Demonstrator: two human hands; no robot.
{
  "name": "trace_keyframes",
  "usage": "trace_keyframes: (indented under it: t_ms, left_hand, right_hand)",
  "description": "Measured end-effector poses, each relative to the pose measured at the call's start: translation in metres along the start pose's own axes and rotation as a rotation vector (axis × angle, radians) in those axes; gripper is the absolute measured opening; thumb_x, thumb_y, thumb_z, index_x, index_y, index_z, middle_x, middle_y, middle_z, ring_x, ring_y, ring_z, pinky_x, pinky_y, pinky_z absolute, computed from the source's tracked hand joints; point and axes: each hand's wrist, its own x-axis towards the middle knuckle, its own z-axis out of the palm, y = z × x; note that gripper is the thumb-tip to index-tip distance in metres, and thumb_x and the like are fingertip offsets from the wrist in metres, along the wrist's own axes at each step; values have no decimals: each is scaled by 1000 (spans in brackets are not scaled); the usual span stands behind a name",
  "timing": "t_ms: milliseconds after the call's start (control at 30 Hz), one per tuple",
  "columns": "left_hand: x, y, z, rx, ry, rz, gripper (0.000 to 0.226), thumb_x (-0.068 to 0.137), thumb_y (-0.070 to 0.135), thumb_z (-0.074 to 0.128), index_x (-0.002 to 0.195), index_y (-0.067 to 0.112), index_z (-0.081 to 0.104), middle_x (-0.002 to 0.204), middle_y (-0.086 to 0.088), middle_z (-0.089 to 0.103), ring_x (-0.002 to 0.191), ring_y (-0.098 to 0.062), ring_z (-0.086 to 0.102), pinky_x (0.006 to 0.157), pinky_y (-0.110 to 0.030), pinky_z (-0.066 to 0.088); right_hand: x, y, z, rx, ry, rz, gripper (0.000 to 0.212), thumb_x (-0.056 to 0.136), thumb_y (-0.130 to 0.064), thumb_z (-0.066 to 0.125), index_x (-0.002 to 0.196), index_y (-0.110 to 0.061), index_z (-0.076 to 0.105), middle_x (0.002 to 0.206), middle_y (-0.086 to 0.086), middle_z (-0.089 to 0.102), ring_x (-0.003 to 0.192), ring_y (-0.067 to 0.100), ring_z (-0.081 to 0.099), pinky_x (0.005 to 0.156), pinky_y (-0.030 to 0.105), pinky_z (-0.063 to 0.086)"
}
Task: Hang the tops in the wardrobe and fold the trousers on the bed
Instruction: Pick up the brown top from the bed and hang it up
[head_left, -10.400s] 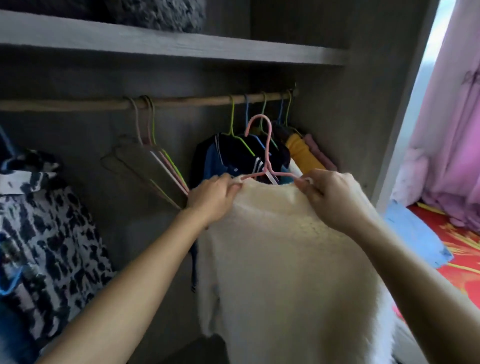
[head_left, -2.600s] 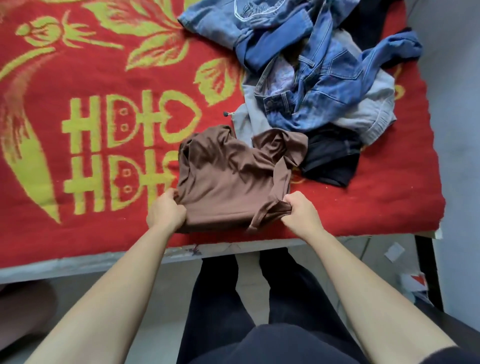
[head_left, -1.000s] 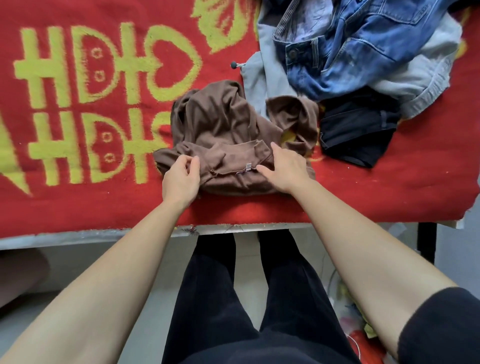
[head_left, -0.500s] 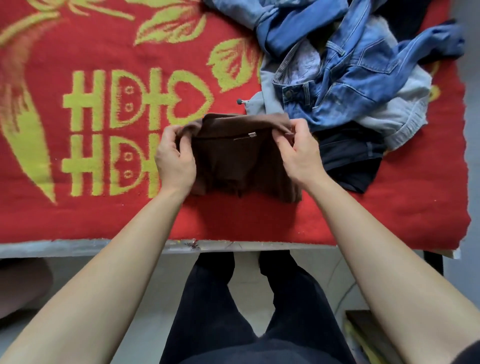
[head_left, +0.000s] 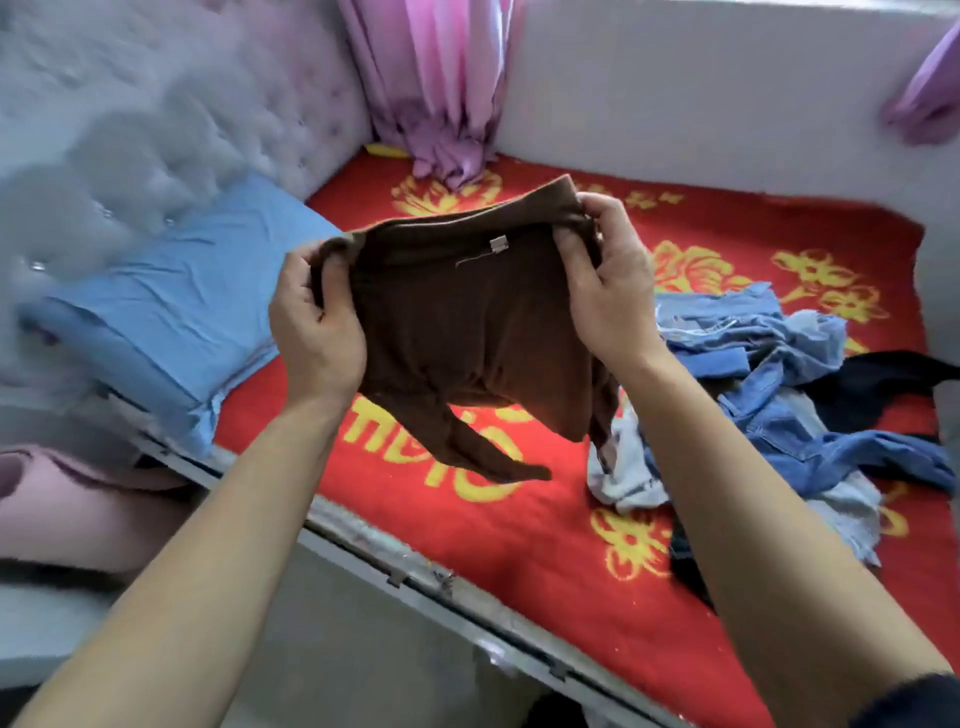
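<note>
**A:** What's different from a second ago?

**B:** The soft dark-brown jersey garment (head_left: 467, 332) was lying crumpled on the red blanket with yellow patterns (head_left: 519, 545), close to the near edge of the bed (head_left: 415, 574), and both hands were working at it. Now it is off the blanket altogether. It is held in the air above that near edge, with its lower ends dangling free.

**A:** How is it held?

**B:** The left hand (head_left: 317, 322) has fingers and thumb curled round the left end of the upper hem. The right hand (head_left: 608, 291) grips the right end, with the cloth bunched under its fingers. The hem is stretched open between them, and a small pale label (head_left: 497, 244) shows inside.

**A:** Top or trousers?

**B:** I can't say for certain. Two narrow pieces hang from the bottom, and they could be sleeves or legs. Holding it up by the hem looks to me like a way of finding out.

**A:** And for the task?

**B:** I'd judge this piece has been picked up but not yet sorted. If it's a top, it needs a hanger and the wardrobe, which is out of view. If it's trousers, it goes back down flat to be folded. The tangled heap of blue denim and pale clothes (head_left: 769, 374) lies by the right edge of the bed, so plenty remains.
</note>
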Motion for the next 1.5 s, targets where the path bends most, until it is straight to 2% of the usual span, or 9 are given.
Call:
trace_keyframes:
  t_ms: [333,433,633,767,867,1000,1167,1367,1500]
  left_hand:
    - [-12,51,-302,-56,172,-110,16,100,14,56,102,24,68,94,17,69,89,6,62,87,-17,46]
    - [-41,48,-410,-75,193,-220,17,100,21,57,97,31,71,95,15,73,95,-3,64,92,-27,50]
    - [-93,42,-600,-26,410,-430,22,101,40,48,94,27,64,99,9,67,105,-19,61,93,-33,47]
    - [-110,43,-699,109,569,-541,71,75,80,54,123,28,55,122,17,59,116,-4,54,98,-31,44]
    - [-122,38,-759,231,671,-527,33,74,47,67,98,28,54,93,10,66,78,7,61,70,-24,46]
    - [-120,11,-831,369,800,-502,12,86,18,53,98,19,49,87,3,58,71,1,56,64,-26,38]
    - [-90,-25,-919,426,1050,-511,8,91,18,46,96,16,52,87,3,56,77,-13,53,70,-35,41]
    - [-69,-46,-1021,627,1185,-506,6,88,27,51,83,27,48,83,10,57,74,-3,54,62,-25,38]
    - [-74,-61,-1075,664,1238,-499,12,90,8,47,88,20,48,79,6,53,73,-16,49,66,-34,36]
  right_hand:
    - [-107,-224,137,256,-220,-225,23,98,-12,59,120,-11,64,104,-3,70,95,3,62,85,18,45]
    - [-172,-286,202,376,-306,-219,21,98,-7,58,118,-14,63,103,-6,69,96,-4,61,87,15,44]
    - [-285,-405,329,476,-616,-246,30,98,-3,54,117,-26,60,109,-7,67,109,13,61,97,30,46]
    - [-345,-475,395,546,-789,-335,41,97,-2,51,111,-40,56,107,-14,65,104,2,59,91,16,42]
    - [-383,-513,445,588,-933,-367,31,98,-1,46,114,-25,58,105,-8,65,100,2,59,85,14,42]
    - [-422,-551,522,658,-1093,-429,26,95,1,43,104,-21,56,99,-6,63,96,8,58,84,19,43]
    - [-460,-597,622,773,-1200,-371,15,91,-12,40,92,-20,52,84,-19,56,81,4,53,73,16,40]
    - [-494,-665,714,869,-1344,-268,19,89,-34,48,78,-20,43,72,-18,47,72,7,44,71,28,37]
    - [-525,-709,758,830,-1333,-383,26,91,-27,63,77,-22,42,69,-16,47,66,-3,44,66,14,37]
